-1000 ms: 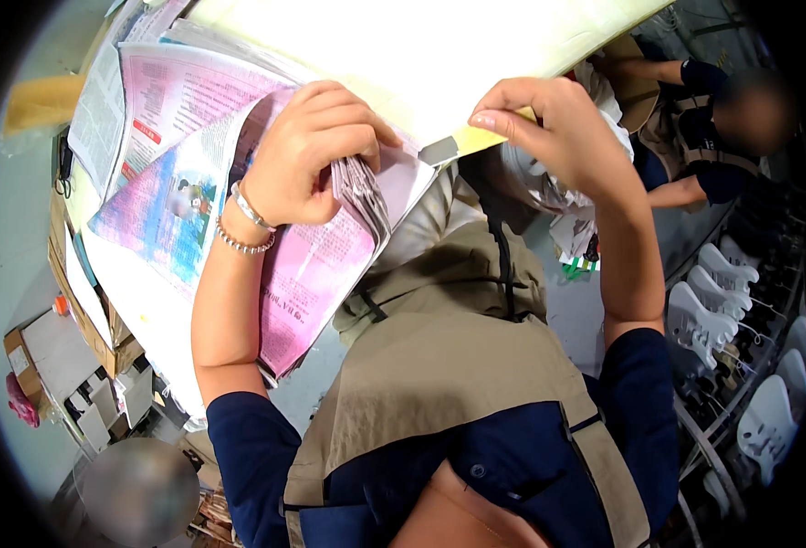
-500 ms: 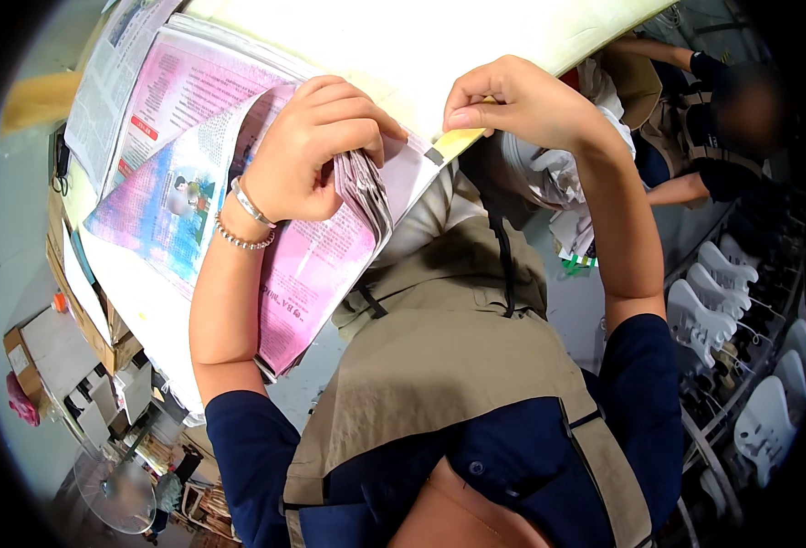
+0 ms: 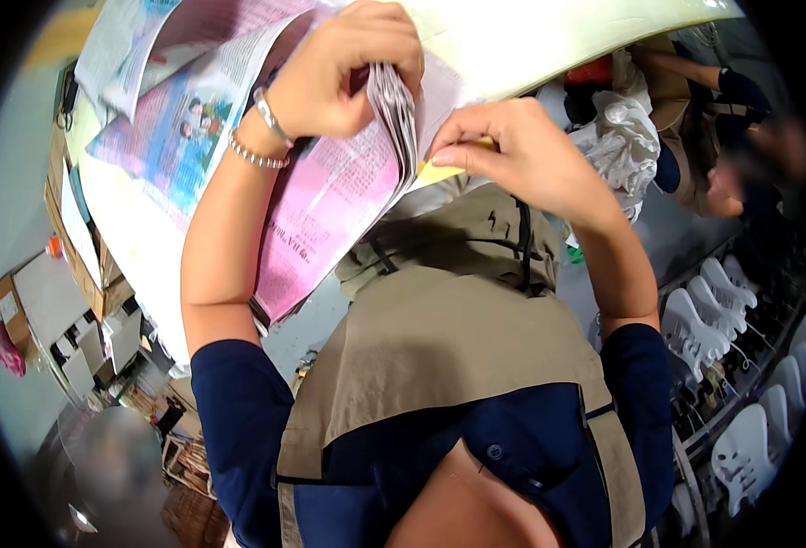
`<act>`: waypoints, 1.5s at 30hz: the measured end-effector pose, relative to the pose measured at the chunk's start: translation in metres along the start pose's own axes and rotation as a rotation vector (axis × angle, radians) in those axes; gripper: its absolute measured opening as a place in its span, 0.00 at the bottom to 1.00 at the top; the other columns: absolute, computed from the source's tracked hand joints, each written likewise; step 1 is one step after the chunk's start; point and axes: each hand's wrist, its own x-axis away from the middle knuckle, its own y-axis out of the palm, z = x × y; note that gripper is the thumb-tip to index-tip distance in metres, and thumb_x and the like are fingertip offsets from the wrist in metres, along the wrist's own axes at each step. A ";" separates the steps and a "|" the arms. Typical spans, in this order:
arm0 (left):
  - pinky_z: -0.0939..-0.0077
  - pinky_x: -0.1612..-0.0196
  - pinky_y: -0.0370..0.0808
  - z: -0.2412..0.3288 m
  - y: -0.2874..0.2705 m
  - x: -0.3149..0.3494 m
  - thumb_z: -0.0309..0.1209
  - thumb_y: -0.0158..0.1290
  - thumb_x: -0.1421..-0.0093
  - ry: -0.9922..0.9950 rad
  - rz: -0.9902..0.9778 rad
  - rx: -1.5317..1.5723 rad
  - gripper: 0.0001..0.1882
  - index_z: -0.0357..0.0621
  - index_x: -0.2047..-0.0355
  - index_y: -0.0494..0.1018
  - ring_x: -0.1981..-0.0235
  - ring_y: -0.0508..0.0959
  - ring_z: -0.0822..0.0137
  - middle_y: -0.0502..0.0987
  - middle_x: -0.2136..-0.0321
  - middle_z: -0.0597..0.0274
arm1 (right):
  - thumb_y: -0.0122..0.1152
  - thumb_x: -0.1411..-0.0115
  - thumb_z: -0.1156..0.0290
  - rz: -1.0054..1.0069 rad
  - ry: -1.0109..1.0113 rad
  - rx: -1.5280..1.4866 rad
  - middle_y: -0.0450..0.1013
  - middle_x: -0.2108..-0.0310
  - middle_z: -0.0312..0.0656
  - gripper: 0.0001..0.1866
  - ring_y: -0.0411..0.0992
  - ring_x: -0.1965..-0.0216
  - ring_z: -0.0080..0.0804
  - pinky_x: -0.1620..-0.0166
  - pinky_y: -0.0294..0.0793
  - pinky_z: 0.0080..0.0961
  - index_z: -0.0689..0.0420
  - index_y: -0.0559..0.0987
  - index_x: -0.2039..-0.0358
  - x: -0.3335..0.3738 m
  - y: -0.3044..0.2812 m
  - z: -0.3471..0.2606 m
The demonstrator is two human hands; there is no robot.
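Observation:
My left hand (image 3: pixel 357 68), with bracelets at its wrist, is curled around the folded, layered edge of a pink-printed newspaper (image 3: pixel 330 205). Part of that newspaper hangs over the table's near edge. Close by on the right, my right hand (image 3: pixel 526 155) pinches a small flat yellow piece (image 3: pixel 432 172) between thumb and fingers. The piece lies beside the newspaper's folded edge; whether the two touch I cannot tell, and its exact kind does not show. More newspaper sheets (image 3: pixel 184 119), some blue-printed and lifted in a curl, spread to the left of my left hand.
A pale yellow table top (image 3: pixel 549 41) lies beneath the papers. To the right are a crumpled white bag (image 3: pixel 624 132) and another person (image 3: pixel 681 110) in an apron. White plastic parts (image 3: pixel 700 320) line a rack at the lower right. Cardboard (image 3: pixel 61 196) stands at the left.
My left hand has moved up and slightly right, lifting the newspaper's folded edge. My right hand has come lower with the yellow piece, nearer that edge. The left-hand sheets curl up more.

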 end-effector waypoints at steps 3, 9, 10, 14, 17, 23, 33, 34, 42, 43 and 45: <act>0.70 0.58 0.66 -0.008 -0.004 0.004 0.44 0.54 0.47 0.022 0.049 0.276 0.18 0.45 0.83 0.64 0.69 0.70 0.62 0.70 0.80 0.63 | 0.63 0.44 0.69 0.013 -0.071 0.022 0.77 0.76 0.48 0.08 0.75 0.76 0.38 0.69 0.72 0.28 0.61 0.81 0.68 0.007 0.034 -0.002; 0.72 0.68 0.65 -0.037 0.002 0.011 0.42 0.54 0.40 0.064 0.231 0.702 0.20 0.44 0.83 0.66 0.75 0.67 0.67 0.70 0.80 0.62 | 0.64 0.45 0.66 -0.050 -0.225 -0.059 0.77 0.75 0.47 0.08 0.76 0.73 0.46 0.67 0.75 0.35 0.57 0.82 0.71 0.006 0.121 -0.009; 0.71 0.68 0.64 -0.039 0.002 0.011 0.42 0.54 0.40 0.076 0.245 0.736 0.20 0.44 0.84 0.66 0.75 0.67 0.66 0.70 0.81 0.62 | 0.63 0.43 0.68 -0.122 -0.247 0.010 0.78 0.72 0.46 0.07 0.77 0.72 0.41 0.67 0.76 0.31 0.58 0.82 0.68 0.006 0.134 -0.010; 0.63 0.59 0.70 -0.043 -0.001 0.008 0.44 0.50 0.38 0.152 0.266 0.680 0.21 0.44 0.84 0.67 0.76 0.68 0.66 0.68 0.82 0.64 | 0.63 0.43 0.68 -0.353 -0.284 0.036 0.78 0.74 0.46 0.07 0.76 0.73 0.41 0.67 0.75 0.32 0.57 0.82 0.68 0.003 0.172 -0.006; 0.60 0.54 0.69 -0.033 0.000 0.009 0.45 0.51 0.40 0.098 0.270 0.549 0.21 0.44 0.83 0.65 0.74 0.69 0.65 0.68 0.83 0.64 | 0.63 0.43 0.69 -0.317 -0.239 -0.019 0.78 0.73 0.45 0.07 0.76 0.75 0.37 0.69 0.74 0.30 0.58 0.82 0.68 0.008 0.141 -0.006; 0.73 0.64 0.65 -0.014 -0.008 0.013 0.43 0.55 0.46 -0.066 0.102 0.357 0.20 0.42 0.82 0.62 0.73 0.67 0.65 0.66 0.78 0.62 | 0.64 0.43 0.74 0.287 0.122 -0.202 0.77 0.76 0.35 0.06 0.72 0.76 0.15 0.74 0.67 0.15 0.61 0.83 0.66 0.060 0.025 0.003; 0.72 0.59 0.68 0.008 -0.003 0.002 0.47 0.50 0.58 -0.020 0.083 -0.021 0.19 0.42 0.81 0.70 0.65 0.72 0.62 0.74 0.65 0.56 | 0.65 0.42 0.76 0.809 -0.023 -0.044 0.75 0.76 0.31 0.06 0.65 0.76 0.10 0.74 0.60 0.10 0.63 0.83 0.65 0.050 -0.008 0.008; 0.71 0.59 0.68 0.008 -0.005 0.003 0.50 0.50 0.58 -0.013 0.058 -0.048 0.21 0.42 0.82 0.70 0.65 0.72 0.61 0.75 0.65 0.56 | 0.65 0.43 0.76 0.796 -0.015 -0.030 0.75 0.76 0.32 0.05 0.65 0.76 0.10 0.74 0.61 0.10 0.63 0.83 0.66 0.049 -0.008 0.010; 0.66 0.56 0.69 0.000 -0.002 0.003 0.71 0.43 0.51 0.071 0.009 -0.090 0.37 0.45 0.85 0.66 0.61 0.75 0.57 0.81 0.61 0.55 | 0.66 0.44 0.77 0.767 -0.067 0.016 0.77 0.75 0.36 0.05 0.68 0.76 0.14 0.72 0.65 0.12 0.63 0.83 0.67 0.047 -0.004 0.003; 0.65 0.56 0.69 -0.001 -0.002 0.004 0.72 0.43 0.51 0.078 0.009 -0.100 0.38 0.45 0.85 0.66 0.60 0.75 0.57 0.82 0.61 0.56 | 0.66 0.44 0.77 0.768 -0.081 0.020 0.77 0.75 0.36 0.05 0.69 0.76 0.14 0.72 0.66 0.12 0.63 0.83 0.67 0.048 -0.003 0.001; 0.65 0.55 0.69 -0.001 -0.003 0.005 0.72 0.44 0.52 0.076 0.009 -0.102 0.38 0.45 0.85 0.66 0.59 0.76 0.56 0.82 0.62 0.57 | 0.65 0.44 0.78 0.771 -0.098 0.025 0.77 0.74 0.37 0.04 0.70 0.75 0.15 0.72 0.67 0.13 0.63 0.83 0.67 0.047 -0.003 0.000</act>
